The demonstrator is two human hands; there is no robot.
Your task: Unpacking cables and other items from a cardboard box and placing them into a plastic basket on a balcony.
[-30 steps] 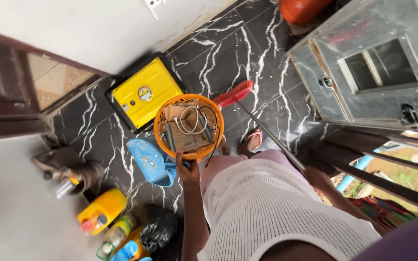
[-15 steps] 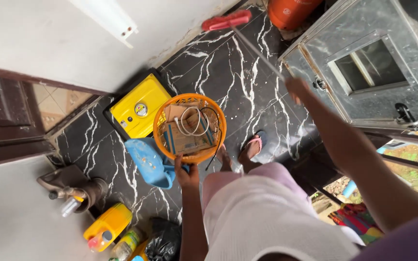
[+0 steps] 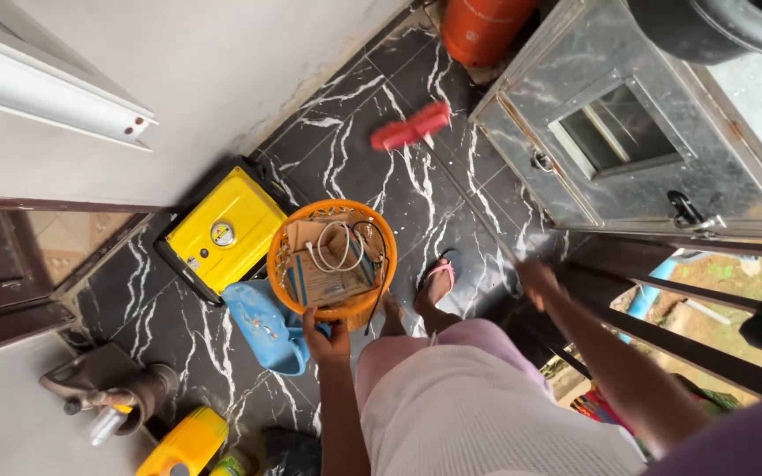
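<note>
My left hand (image 3: 326, 338) grips the near rim of a round orange plastic basket (image 3: 280, 278) held at waist height. Inside it lie a cardboard box, a white cable and a dark cord. With my right hand (image 3: 535, 279) I hold the long thin handle of a broom whose red head (image 3: 411, 127) rests on the black marbled floor (image 3: 346, 150) ahead, near the wall. In the same left hand as the basket is a blue plastic dustpan (image 3: 260, 323), hanging just left of it. My feet in pink sandals stand below the basket.
A yellow generator (image 3: 220, 231) stands against the white wall at left. An orange gas cylinder (image 3: 484, 26) and a metal oven cabinet (image 3: 628, 150) are ahead right. Yellow jugs (image 3: 183, 445) and a dark pump lie at lower left. Dark railings (image 3: 663, 335) run along the right.
My right hand drew the broom back and down; the red head slid from near the wall toward the floor's middle. The basket stayed in my left hand.
</note>
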